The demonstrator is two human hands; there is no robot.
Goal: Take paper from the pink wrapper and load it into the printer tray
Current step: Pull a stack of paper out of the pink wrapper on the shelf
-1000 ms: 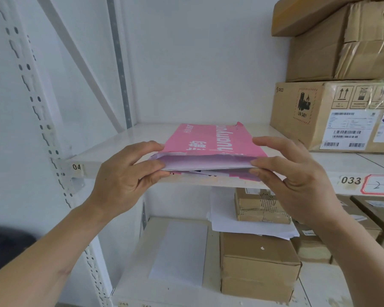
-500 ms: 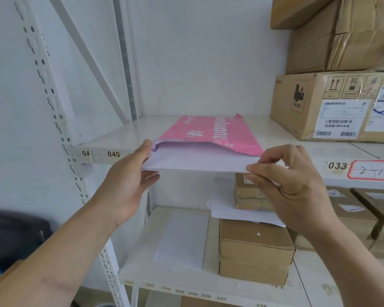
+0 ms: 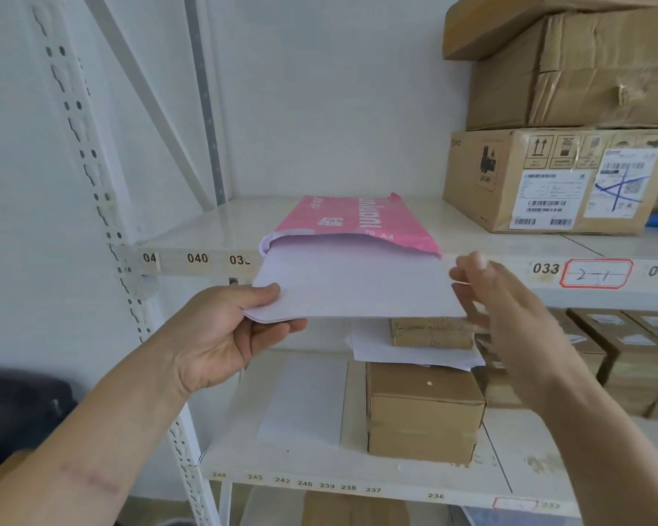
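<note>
The pink wrapper [image 3: 358, 220] lies on the upper shelf [image 3: 213, 237], its open end facing me. A thin stack of white paper [image 3: 354, 282] sticks halfway out of it, past the shelf's front edge. My left hand [image 3: 225, 336] grips the paper's near left corner, thumb on top and fingers beneath. My right hand [image 3: 509, 313] is blurred at the paper's right edge, fingers spread and partly under the sheets; whether it grips them is unclear. No printer is in view.
Cardboard boxes [image 3: 555, 180] are stacked at the right of the upper shelf. On the lower shelf [image 3: 320, 472] stand more small boxes [image 3: 422, 408], loose white sheets [image 3: 304, 400] and a row of boxes at the right. A perforated shelf post [image 3: 92, 176] rises at the left.
The paper has slid further out of the pink wrapper toward me. My left hand shifted to grip its left corner, and my right hand released its pinch and opened.
</note>
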